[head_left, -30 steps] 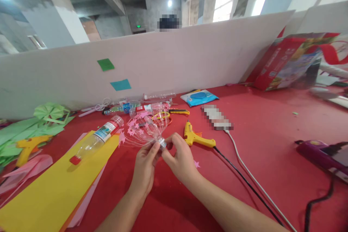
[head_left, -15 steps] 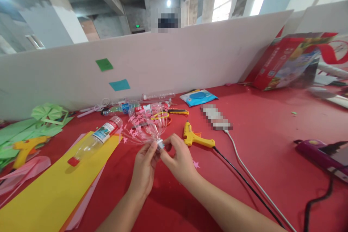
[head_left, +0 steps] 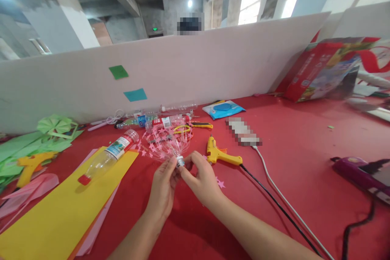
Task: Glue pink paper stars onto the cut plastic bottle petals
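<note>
Between my two hands is a clear plastic bottle top (head_left: 179, 160), its neck end towards me. Thin clear strips fan out from it, with pink paper stars (head_left: 161, 151) on them. My left hand (head_left: 164, 178) pinches the neck from the left, thumb on top. From the right, my right hand (head_left: 199, 178) closes its thumb and fingers on the same neck; some fingertips are hidden. A yellow glue gun (head_left: 222, 155) lies just beyond my right hand. Loose pink stars (head_left: 219, 183) lie beside that hand on the red table (head_left: 268, 219).
A labelled bottle (head_left: 111, 155) lies on yellow paper (head_left: 61, 207) at left. Behind the stars are more bottles (head_left: 167, 122), a utility knife (head_left: 201, 125) and a wipes packet (head_left: 224, 109). Cables (head_left: 274, 201) run along the right. A white partition (head_left: 195, 61) closes the back.
The bottle top has turned or tipped slightly in my fingers, and the pink stars now spread wider and lower. Both hands keep their grip in nearly the same place.
</note>
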Demonstrator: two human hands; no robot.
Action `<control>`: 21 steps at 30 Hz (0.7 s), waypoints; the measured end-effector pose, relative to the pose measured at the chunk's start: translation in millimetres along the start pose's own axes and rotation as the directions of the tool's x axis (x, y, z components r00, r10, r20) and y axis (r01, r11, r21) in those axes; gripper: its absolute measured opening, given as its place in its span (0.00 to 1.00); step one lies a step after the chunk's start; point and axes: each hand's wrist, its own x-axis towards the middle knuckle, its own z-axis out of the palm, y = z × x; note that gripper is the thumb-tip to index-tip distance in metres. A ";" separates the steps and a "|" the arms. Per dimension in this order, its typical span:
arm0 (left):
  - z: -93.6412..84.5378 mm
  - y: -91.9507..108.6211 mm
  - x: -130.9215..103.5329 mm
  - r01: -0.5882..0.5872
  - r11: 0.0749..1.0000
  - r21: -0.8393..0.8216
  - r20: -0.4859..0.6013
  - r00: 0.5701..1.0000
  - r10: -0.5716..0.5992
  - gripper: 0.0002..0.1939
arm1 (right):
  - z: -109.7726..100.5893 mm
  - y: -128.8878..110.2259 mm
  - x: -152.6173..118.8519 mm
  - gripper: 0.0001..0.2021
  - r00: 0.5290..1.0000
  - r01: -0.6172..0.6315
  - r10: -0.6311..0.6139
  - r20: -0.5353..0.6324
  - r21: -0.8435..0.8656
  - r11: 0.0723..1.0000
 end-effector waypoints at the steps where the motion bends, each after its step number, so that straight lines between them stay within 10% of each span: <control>1: -0.1 -0.1 0.1 -0.001 1.000 -0.001 -0.012 1.000 0.001 0.12 | -0.2 -0.2 -0.2 0.06 1.000 -0.002 0.002 0.004 0.004 1.000; 21: 3.7 2.5 -2.6 -0.024 0.999 0.027 -0.021 0.999 0.025 0.14 | -1.1 -4.2 -0.9 0.05 0.999 -0.034 0.034 0.000 0.031 0.999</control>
